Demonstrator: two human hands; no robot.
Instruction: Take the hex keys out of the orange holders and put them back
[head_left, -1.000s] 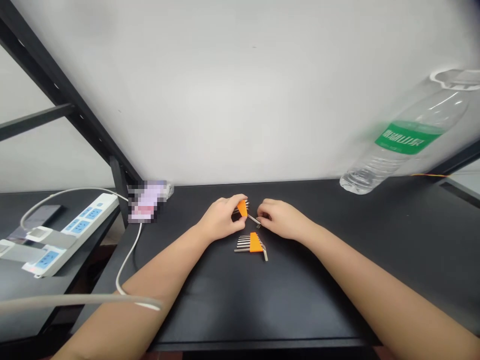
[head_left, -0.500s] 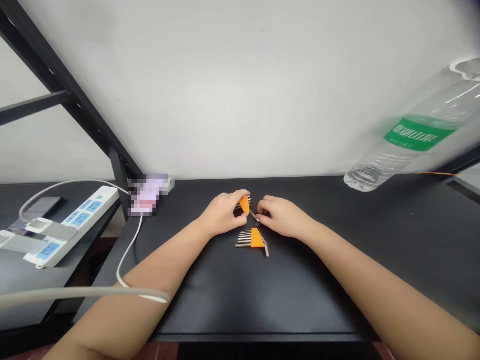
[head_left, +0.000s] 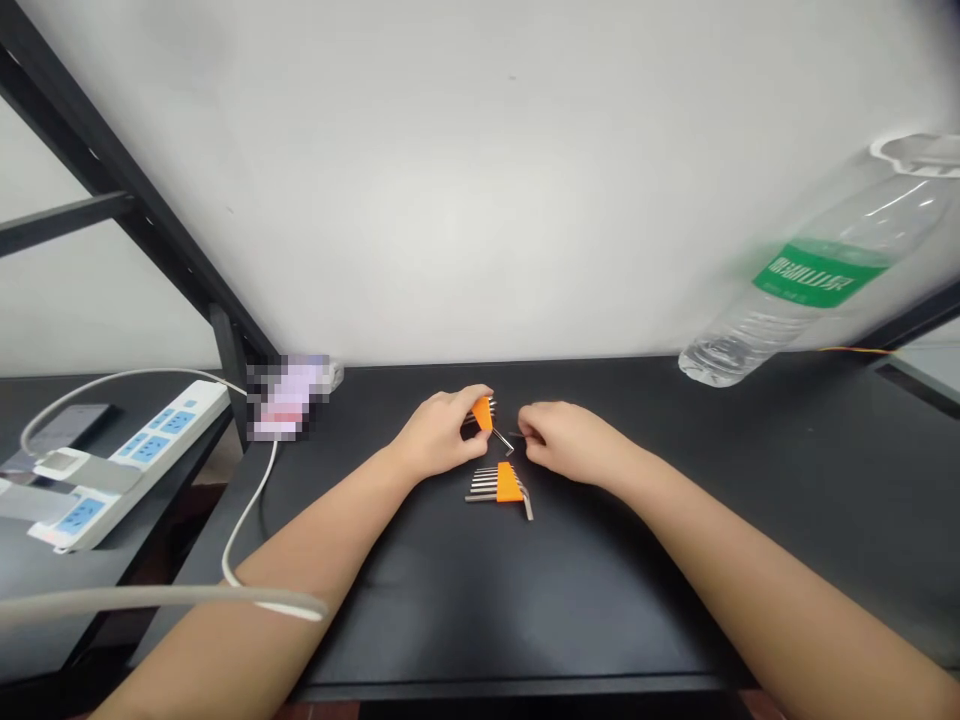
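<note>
My left hand (head_left: 444,432) is closed on an orange hex key holder (head_left: 482,413), gripped between thumb and fingers. Several metal hex keys sit in it, and one longer key (head_left: 503,441) sticks out toward the lower right. To its right, my right hand (head_left: 562,438) is pinched on a thin hex key (head_left: 517,434); only its tip shows, the rest is hidden by the fingers. A small gap parts this key from the held set. Just below the hands, a second orange holder (head_left: 509,483) full of hex keys lies on the black table (head_left: 480,590).
A large clear bottle with a green label (head_left: 817,273) stands at the back right by the wall. At the left are a blurred-out phone-like object (head_left: 289,400), a white power strip (head_left: 142,465), and a white cable (head_left: 255,500) running across my left forearm.
My right hand has drawn slightly away from the held holder, with the thin key tip now showing at its fingers. My left hand keeps its grip. The view has shifted a little.
</note>
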